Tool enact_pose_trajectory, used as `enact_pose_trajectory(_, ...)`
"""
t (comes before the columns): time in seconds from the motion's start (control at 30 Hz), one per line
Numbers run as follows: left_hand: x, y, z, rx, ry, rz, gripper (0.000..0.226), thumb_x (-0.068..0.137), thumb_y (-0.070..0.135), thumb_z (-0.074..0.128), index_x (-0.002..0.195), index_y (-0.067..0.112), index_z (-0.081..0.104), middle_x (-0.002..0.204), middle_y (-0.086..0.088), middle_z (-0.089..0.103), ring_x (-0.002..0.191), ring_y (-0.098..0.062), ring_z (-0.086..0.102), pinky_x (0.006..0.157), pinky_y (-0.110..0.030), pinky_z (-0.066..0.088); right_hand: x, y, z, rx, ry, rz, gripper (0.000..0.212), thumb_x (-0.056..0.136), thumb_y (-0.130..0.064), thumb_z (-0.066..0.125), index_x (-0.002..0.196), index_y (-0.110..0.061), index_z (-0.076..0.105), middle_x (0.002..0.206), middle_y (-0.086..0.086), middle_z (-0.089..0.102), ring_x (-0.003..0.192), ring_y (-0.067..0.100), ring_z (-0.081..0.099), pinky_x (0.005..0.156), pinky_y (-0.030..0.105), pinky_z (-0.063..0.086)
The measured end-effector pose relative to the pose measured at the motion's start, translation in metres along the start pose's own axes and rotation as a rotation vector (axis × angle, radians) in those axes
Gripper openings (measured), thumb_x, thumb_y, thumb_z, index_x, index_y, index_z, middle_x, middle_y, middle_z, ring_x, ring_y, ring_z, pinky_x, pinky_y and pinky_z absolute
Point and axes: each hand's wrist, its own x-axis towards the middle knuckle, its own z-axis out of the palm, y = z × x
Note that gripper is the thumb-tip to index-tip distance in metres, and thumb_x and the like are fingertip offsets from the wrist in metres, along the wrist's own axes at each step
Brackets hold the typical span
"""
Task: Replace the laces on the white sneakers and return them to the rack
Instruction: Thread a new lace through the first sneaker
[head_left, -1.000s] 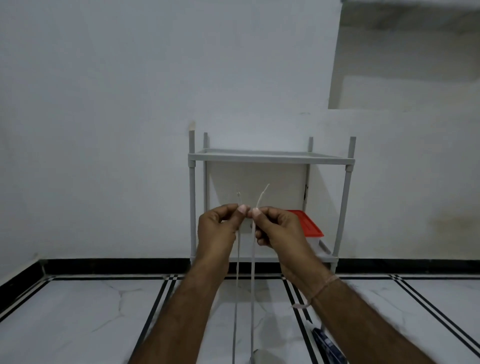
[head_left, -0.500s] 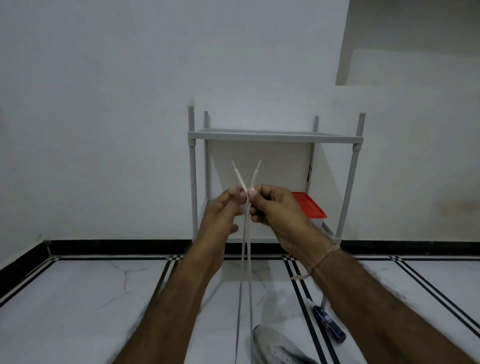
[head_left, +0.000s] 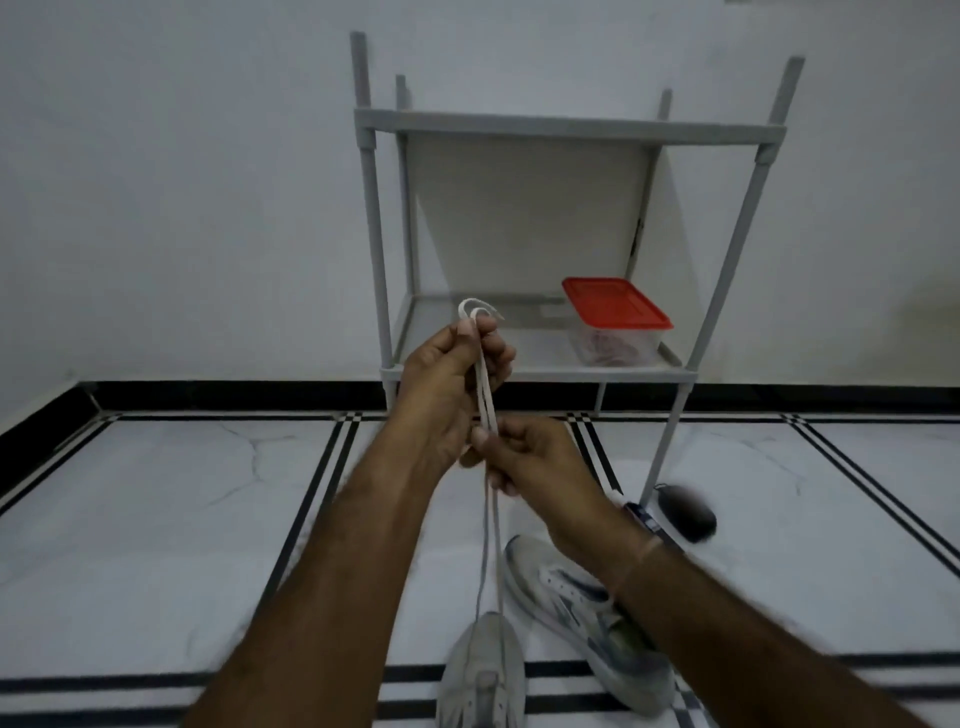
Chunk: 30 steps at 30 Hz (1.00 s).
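The left grip (head_left: 457, 364) pinches both strands of the white lace (head_left: 485, 400) high, its ends curling just above, while the right grip (head_left: 524, 457) pinches them lower, likely to even the two lengths. Below both, the strands run straight into the upright sneaker (head_left: 483, 670); the second sneaker (head_left: 587, 613) lies tilted beside it, the rack (head_left: 571, 127) beyond

Clear container (head_left: 615, 340) with red lid, dark oval object (head_left: 685, 512) on black-striped white floor (head_left: 156, 519); white wall (head_left: 182, 182)
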Motion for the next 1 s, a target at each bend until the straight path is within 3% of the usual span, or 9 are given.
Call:
enact_pose_trajectory(0.13,-0.023,-0.044,-0.045,0.252,-0.107,-0.136,0.066,0.095,0.068,0.031,0.126,0.021,0.065,0.119,-0.005,0.074,0.119,-0.022,0.066,0.101,-0.042,0.049,0.012,0.0,-0.012,0.042,0.055,0.01,0.019,0.101,-0.013,0.061,0.103,0.002,0.073,0.084,0.011,0.075,0.055,0.01,0.053,0.049,0.018,0.039)
enact_pose_trajectory(0.27,-0.048,-0.092,-0.072,0.432,-0.303,-0.291,0.03,0.104,0.032,0.05,0.12,0.013,0.067,0.101,-0.003,0.076,0.105,-0.021,0.072,0.094,-0.035,0.053,0.02,0.012,-0.022,0.034,0.015,0.107,0.022,0.101,-0.021,0.062,0.111,-0.005,0.073,0.098,0.007,0.078,0.051,0.004,0.048,0.049,0.019,0.041)
enact_pose_trajectory(0.37,-0.044,-0.112,-0.079,0.342,-0.111,-0.236,0.021,0.106,0.019,0.05,0.1,0.01,0.069,0.079,-0.001,0.069,0.088,-0.023,0.073,0.086,-0.034,0.058,0.012,0.038,-0.029,-0.047,0.128,0.121,0.029,0.101,-0.03,0.062,0.108,-0.004,0.072,0.099,0.014,0.074,0.051,0.006,0.047,0.047,0.018,0.036)
enact_pose_trajectory(0.43,-0.036,-0.116,-0.081,0.324,-0.025,-0.192,0.021,0.106,0.019,0.049,0.099,0.014,0.068,0.082,0.001,0.073,0.09,-0.018,0.074,0.084,-0.029,0.057,-0.011,0.066,-0.03,-0.077,0.188,0.139,0.026,0.101,-0.035,0.062,0.108,-0.011,0.071,0.108,0.011,0.073,0.06,0.004,0.054,0.052,0.017,0.043)
enact_pose_trajectory(0.57,-0.031,-0.12,-0.08,0.268,0.048,-0.198,0.019,0.105,0.023,0.051,0.101,0.018,0.069,0.093,0.004,0.078,0.099,-0.011,0.074,0.08,-0.024,0.054,-0.05,0.116,-0.009,-0.133,0.037,0.284,0.021,0.098,-0.033,0.066,0.114,-0.02,0.071,0.107,0.001,0.072,0.077,0.003,0.062,0.059,0.015,0.048)
enact_pose_trajectory(0.73,-0.026,-0.137,-0.092,0.273,0.087,-0.255,0.034,0.104,0.04,0.049,0.114,0.015,0.069,0.11,0.003,0.077,0.113,-0.013,0.069,0.079,-0.028,0.056,-0.038,0.142,0.011,-0.026,0.023,0.234,0.017,0.1,-0.02,0.065,0.101,-0.006,0.075,0.087,0.007,0.077,0.066,-0.002,0.063,0.059,0.014,0.045)
enact_pose_trajectory(0.83,-0.037,-0.167,-0.121,0.383,0.186,-0.447,0.052,0.1,0.06,0.044,0.128,0.021,0.064,0.124,0.005,0.072,0.117,-0.016,0.065,0.1,-0.04,0.047,-0.031,0.152,0.004,0.024,0.048,0.267,0.021,0.101,-0.02,0.062,0.104,-0.005,0.075,0.086,0.012,0.077,0.058,0.0,0.056,0.054,0.012,0.042)
enact_pose_trajectory(0.9,-0.056,-0.193,-0.139,0.525,0.317,-0.54,0.057,0.099,0.059,0.047,0.141,0.021,0.049,0.136,0.004,0.059,0.124,-0.02,0.058,0.1,-0.041,0.046,-0.032,0.163,-0.003,-0.019,0.005,0.28,0.023,0.103,-0.024,0.059,0.106,-0.008,0.077,0.077,0.006,0.072,0.061,0.009,0.06,0.057,0.009,0.042)
enact_pose_trajectory(1.0,-0.074,-0.222,-0.156,0.937,0.485,-0.246,0.058,0.098,0.051,0.057,0.146,0.024,0.04,0.148,-0.002,0.042,0.137,-0.024,0.043,0.107,-0.044,0.042,-0.033,0.184,-0.012,-0.186,-0.154,0.286,0.026,0.105,-0.032,0.056,0.102,-0.019,0.079,0.068,0.008,0.061,0.07,0.013,0.062,0.068,0.012,0.045)
